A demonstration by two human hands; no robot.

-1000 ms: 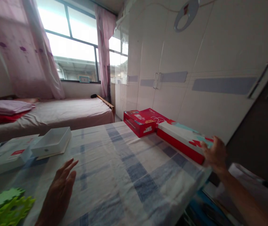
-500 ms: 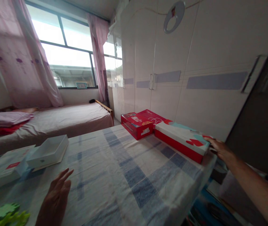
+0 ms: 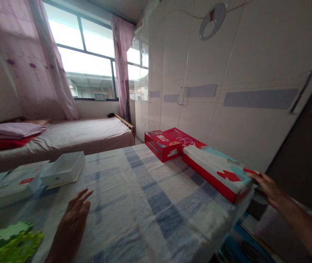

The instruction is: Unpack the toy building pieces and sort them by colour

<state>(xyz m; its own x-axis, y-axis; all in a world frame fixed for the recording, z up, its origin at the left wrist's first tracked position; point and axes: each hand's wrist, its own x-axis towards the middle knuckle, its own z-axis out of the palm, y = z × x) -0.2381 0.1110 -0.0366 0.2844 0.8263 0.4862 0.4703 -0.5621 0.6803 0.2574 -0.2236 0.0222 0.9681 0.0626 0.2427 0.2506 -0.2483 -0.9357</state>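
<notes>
My right hand (image 3: 271,188) grips the far right end of a long flat box (image 3: 213,166), which has a white, pale blue and red lid and red sides. Part of its fingers is hidden at the box's end. The box lies on the checked tablecloth (image 3: 134,204), beside a smaller red box (image 3: 163,146) and a flat red bag (image 3: 185,136) with white cord handles. My left hand (image 3: 75,217) is open, fingers stretched out over the cloth, holding nothing. Nearest to it are an empty white box tray (image 3: 63,170) and green foam-like pieces (image 3: 16,241).
A white box with a red label (image 3: 13,188) lies at the table's left. Beyond the table stands a bed (image 3: 90,133) under a window. White wardrobe doors (image 3: 200,120) rise behind the boxes. Items (image 3: 243,237) sit below the table's right edge.
My right hand and the long box have shifted slightly toward me, the box's near end most. The left hand keeps its open pose. The whole view has shifted a little.
</notes>
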